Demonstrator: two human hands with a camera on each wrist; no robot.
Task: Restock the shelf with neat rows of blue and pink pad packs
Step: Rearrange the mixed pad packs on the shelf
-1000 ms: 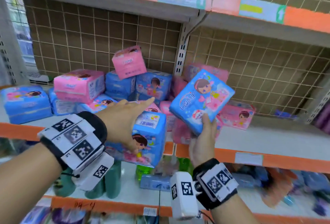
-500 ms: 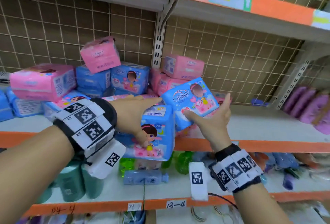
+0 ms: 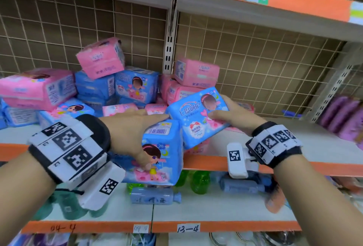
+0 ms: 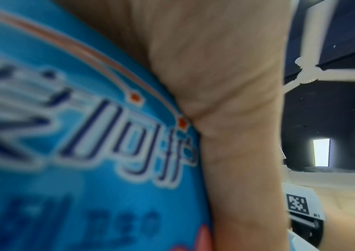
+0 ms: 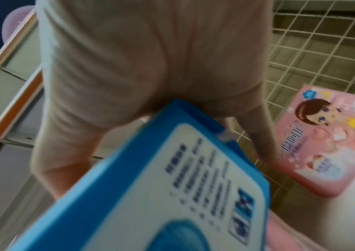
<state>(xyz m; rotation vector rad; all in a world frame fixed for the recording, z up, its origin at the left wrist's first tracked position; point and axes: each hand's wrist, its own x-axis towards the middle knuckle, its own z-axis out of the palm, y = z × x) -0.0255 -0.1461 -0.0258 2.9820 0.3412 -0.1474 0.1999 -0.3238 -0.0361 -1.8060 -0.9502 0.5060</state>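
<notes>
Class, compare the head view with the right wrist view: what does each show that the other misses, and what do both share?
Head only: the left hand gripping an upright blue pack, the jumbled pile of packs, bottles below. Right wrist only: the printed back of the tilted blue pack. Both: the right hand holding it, and the wire grid.

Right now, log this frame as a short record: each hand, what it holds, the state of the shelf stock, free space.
left hand: grips an upright blue pack at the shelf front edge, thumb on its front
right hand: holds a second blue pack, tilted, above the shelf
stock: pink and blue packs in a loose pile, no rows yet
free space: bare shelf to the right of the pile
</notes>
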